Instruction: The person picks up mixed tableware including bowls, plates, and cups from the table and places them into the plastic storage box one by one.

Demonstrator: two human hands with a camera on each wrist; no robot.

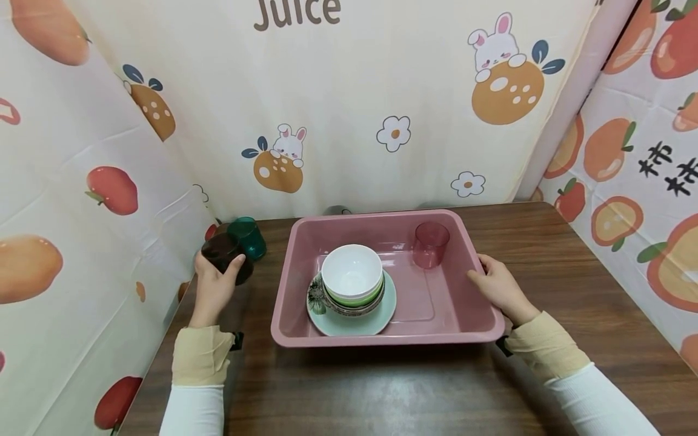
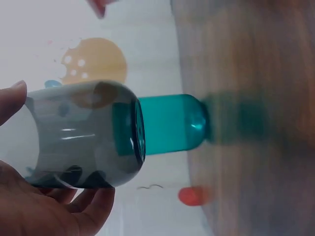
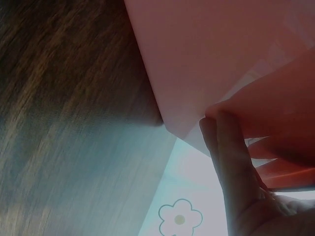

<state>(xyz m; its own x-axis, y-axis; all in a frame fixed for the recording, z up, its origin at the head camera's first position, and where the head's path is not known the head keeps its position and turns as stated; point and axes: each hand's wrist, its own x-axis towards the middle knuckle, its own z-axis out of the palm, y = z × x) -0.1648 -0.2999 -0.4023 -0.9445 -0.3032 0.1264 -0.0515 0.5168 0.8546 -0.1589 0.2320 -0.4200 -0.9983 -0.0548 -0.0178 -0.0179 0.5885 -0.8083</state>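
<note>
In the head view my left hand [image 1: 214, 284] grips a dark translucent cup [image 1: 222, 249] at the left. The left wrist view shows that cup [image 2: 83, 135] raised off the table, thumb on one side and fingers on the other. A teal cup [image 2: 170, 123] stands on the table just beyond it. My right hand [image 1: 501, 287] holds the right rim of a pink plastic basin [image 1: 382, 340], thumb over the rim; in the right wrist view its fingers [image 3: 234, 152] lie along the basin's outer wall [image 3: 197, 54]. Inside the basin are stacked bowls, a plate and a red cup.
A white bowl [image 1: 353, 269] tops the stack on the pale green plate [image 1: 382, 321], at the basin's left. Toward the back right of the basin is the translucent red cup [image 1: 431, 245]. Fruit-printed curtains surround the wooden table [image 1: 382, 393] at the back and sides.
</note>
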